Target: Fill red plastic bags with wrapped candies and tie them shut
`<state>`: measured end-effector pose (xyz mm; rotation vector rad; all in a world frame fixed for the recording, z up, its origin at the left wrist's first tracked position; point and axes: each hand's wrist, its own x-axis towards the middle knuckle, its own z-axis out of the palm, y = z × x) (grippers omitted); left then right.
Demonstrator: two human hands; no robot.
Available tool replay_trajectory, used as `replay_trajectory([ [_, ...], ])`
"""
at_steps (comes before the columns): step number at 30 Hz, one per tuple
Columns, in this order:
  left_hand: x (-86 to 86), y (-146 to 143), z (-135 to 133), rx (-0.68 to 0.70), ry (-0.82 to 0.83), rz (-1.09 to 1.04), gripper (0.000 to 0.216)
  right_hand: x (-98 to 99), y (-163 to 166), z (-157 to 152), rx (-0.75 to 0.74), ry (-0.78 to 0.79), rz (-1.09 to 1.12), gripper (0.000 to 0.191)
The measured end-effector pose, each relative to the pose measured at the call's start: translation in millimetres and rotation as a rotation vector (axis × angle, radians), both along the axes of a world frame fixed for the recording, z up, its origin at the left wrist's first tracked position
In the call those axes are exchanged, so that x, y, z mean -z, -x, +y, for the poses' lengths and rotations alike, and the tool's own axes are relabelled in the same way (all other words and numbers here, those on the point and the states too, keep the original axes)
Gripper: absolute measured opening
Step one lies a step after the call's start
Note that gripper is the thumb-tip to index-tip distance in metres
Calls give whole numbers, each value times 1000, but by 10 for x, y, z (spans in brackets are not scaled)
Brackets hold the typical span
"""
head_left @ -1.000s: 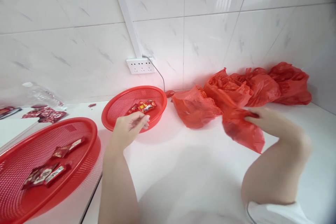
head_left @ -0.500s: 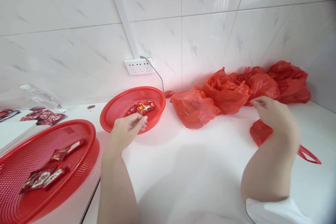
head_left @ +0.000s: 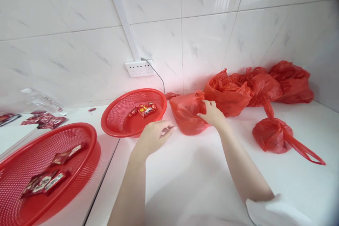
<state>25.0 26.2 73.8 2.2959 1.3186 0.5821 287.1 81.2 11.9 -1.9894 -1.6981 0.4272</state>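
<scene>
Red bag (head_left: 186, 114) of thin plastic sits on the worktop (head_left: 190, 173), just to the right of the small basket (head_left: 119, 114) and near it. Its upper edge is crumpled and its lower part bulges, so something may well be inside, though the contents cannot be made out. The right hand (head_left: 213, 114) touches the bag on the side away from the small basket, thumb and fingers spread over the plastic; whether a fold is pinched between them I cannot tell. The left hand (head_left: 155, 137) is in front of the small basket and to its right, loosely curled, with a gap by the thumb and nothing visible in its grasp. The two hands are apart.

As a judgement, the bag should feel soft and floppy, light in its skin, with whatever weight it has low down. The film is probably slippery and prone to stretch or tear under a fingernail, and pressing its side would only dent it. A good hold would be the gathered plastic at the top, bunched in the fingers, with a palm under the bulge on the side nearest the small basket. Farther right of the small basket, a tied bag (head_left: 271, 136) shows a long handle loop, an easier grip.
</scene>
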Motion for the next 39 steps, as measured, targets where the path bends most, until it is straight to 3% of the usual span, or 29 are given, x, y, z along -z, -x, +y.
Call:
replay_trajectory([
  [4,38,-92,-22,53,12,28,30,99,-79,90,68,4,33,53],
  [8,34,-97,-26,54,0,21,30,21,-155,98,27,-93,50,23],
  [11,26,-107,-34,54,5,-58,26,-132,-82,14,-55,-304,194,19],
  [15,33,-155,-50,-8,41,-213,20,-345,155,-172,-89,-715,547,15],
  [18,70,-181,-41,-22,121,-334,35,-478,324,-354,-103,-986,639,12],
  [20,109,-187,-22,11,227,-492,51,-545,395,-488,-212,-1028,629,10],
  [22,143,-193,2,81,375,-708,66,-594,441,-613,-443,-933,584,8],
  [24,159,-198,26,108,479,-909,73,-625,484,-707,-771,-720,523,11],
  [26,152,-192,54,-16,463,-1074,67,-637,541,-753,-1033,-487,483,20],
  [27,140,-179,70,-124,420,-1146,61,-632,573,-754,-1092,-414,480,24],
  [30,74,-91,107,-442,237,-1287,42,-550,650,-673,-1043,-361,536,25],
  [32,5,-6,101,-519,142,-1350,36,-426,649,-564,-993,-224,488,20],
  [34,-75,75,65,-486,139,-1452,33,-262,600,-439,-930,34,299,19],
  [36,-148,138,17,-410,230,-1550,29,-102,526,-322,-809,199,116,32],
  [37,-176,160,-4,-381,282,-1579,26,-41,492,-274,-732,213,64,42],
  [39,-211,185,-33,-342,361,-1597,21,16,449,-212,-582,97,52,56],
])
